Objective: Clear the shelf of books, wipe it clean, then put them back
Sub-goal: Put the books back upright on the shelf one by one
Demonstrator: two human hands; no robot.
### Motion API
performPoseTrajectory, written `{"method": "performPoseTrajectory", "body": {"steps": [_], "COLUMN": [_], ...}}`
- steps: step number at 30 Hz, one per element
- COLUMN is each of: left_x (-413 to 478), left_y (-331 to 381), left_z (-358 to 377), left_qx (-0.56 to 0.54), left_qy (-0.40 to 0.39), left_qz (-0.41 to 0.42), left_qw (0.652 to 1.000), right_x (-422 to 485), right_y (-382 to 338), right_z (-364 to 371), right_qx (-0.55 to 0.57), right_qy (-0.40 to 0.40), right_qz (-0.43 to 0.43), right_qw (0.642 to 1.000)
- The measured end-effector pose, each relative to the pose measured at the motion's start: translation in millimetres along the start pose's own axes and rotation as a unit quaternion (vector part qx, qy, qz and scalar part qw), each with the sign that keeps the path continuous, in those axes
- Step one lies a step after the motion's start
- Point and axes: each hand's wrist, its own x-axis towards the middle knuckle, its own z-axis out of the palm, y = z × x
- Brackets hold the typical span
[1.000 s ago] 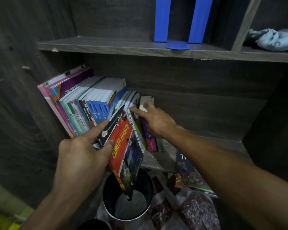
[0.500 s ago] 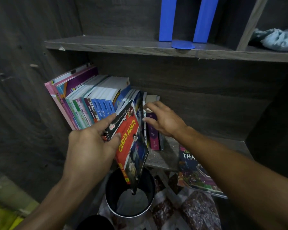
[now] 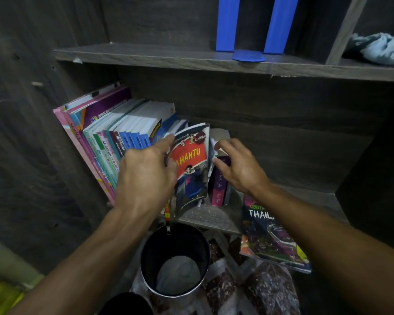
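Hand L point(image 3: 146, 176) grips red book point(image 3: 191, 160) (cover showing); hand R point(image 3: 241, 169) grips purple book point(image 3: 218, 189).

Red HANTU book point(image 3: 191, 160) is standing between the leaning row of books point(image 3: 114, 137) and the purple book point(image 3: 218, 185) on the shelf point(image 3: 200, 215), cover facing outward. Thailand book point(image 3: 266, 235) is lying flat, overhanging the shelf's front edge.

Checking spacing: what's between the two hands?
Head view: the red HANTU book, gripped by the left hand; the right hand grips the purple book.
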Motion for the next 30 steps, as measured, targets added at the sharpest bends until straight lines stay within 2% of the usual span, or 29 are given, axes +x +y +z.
{"method": "performPoseTrajectory", "body": {"steps": [6, 10, 19, 21, 24, 27, 30], "left_x": [10, 10, 29, 27, 23, 22, 31], "left_y": [-6, -1, -13, -19, -28, -44, -49], "left_z": [-13, -17, 54, 75, 91, 88, 85], "left_qx": [0.004, -0.014, -0.055, -0.064, -0.062, 0.009, 0.159], "left_qy": [0.040, 0.033, 0.044, 0.027, -0.059, -0.117, -0.064], "left_qz": [-0.004, -0.009, -0.010, -0.013, -0.006, 0.067, 0.138], "left_qw": [0.999, 0.999, 0.997, 0.997, 0.996, 0.991, 0.975], "right_x": [-1, -1, -3, -3, -2, -3, -3], "right_y": [1, 1, -4, -7, -10, -9, -10], "right_z": [3, 3, 6, 8, 10, 12, 16], "right_qx": [-0.011, -0.016, -0.008, -0.002, 0.000, 0.003, 0.014], "right_qy": [0.011, 0.007, 0.024, 0.028, 0.031, 0.034, 0.045], "right_qz": [-0.011, -0.007, -0.005, -0.008, -0.005, -0.005, -0.004], "right_qw": [1.000, 1.000, 1.000, 1.000, 1.000, 0.999, 0.999]}}
